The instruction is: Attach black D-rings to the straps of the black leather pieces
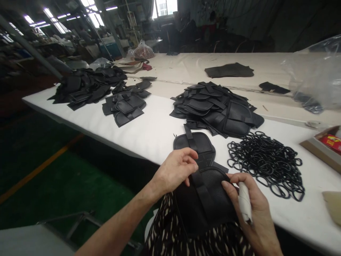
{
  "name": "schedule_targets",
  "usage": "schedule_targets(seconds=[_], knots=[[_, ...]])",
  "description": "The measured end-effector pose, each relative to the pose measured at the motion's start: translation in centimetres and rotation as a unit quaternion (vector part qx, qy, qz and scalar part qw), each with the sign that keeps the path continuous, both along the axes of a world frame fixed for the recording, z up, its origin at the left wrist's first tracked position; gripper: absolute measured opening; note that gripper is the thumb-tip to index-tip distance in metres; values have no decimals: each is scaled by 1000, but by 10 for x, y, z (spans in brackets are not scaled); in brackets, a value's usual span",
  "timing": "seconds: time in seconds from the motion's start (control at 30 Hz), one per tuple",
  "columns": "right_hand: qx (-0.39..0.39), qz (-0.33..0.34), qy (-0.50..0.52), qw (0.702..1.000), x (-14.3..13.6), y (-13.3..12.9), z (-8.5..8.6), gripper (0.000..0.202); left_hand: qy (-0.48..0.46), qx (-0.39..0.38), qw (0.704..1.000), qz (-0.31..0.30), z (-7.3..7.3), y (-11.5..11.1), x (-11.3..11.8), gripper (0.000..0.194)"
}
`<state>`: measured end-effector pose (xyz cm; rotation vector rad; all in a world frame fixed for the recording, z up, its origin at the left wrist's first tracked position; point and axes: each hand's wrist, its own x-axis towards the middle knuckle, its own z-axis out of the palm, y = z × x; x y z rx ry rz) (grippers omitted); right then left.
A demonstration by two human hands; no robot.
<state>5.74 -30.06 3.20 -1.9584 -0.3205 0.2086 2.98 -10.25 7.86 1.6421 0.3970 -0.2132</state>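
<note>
Rings lie on the worktop near its front edge; cut pieces are stacked behind them; more piles sit toward the left corner.

I count three heaps of black leather pieces on the worktop, plus one heap of black rubber rings. Two single leather pieces lie nearest me, and two hands show.

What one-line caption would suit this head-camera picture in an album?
Two hands, left hand and right hand, hold a black leather piece beside a heap of black rings on a white table.
</note>
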Motion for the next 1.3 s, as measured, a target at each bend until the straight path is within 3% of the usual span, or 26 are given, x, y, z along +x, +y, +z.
schedule_targets(seconds=[0.23,0.6,0.73,0.87,0.97,1.2,1.3], knots=[[-19,14,9,1000,-3,2,-4,23,-15,-8,1000,-17,-8,6,6,27],[-32,6,-13,999,0,5,1,26,-8,-12,1000,-2,-5,11,0,24],[-46,29,-33,998,-1,3,-4,24,-23,3,1000,3,-5,11,1,21],[-83,13,-181,980,0,3,-14,19,-27,43,999,3,-2,8,5,21],[-49,13,-295,954,1,8,-12,13,-56,61,996,-25,3,3,8,23],[77,77,-94,990,-2,27,14,9,-69,72,992,-78,15,-11,9,16],[67,70,-23,995,1,25,17,15,-60,69,992,-88,13,-13,13,17]])
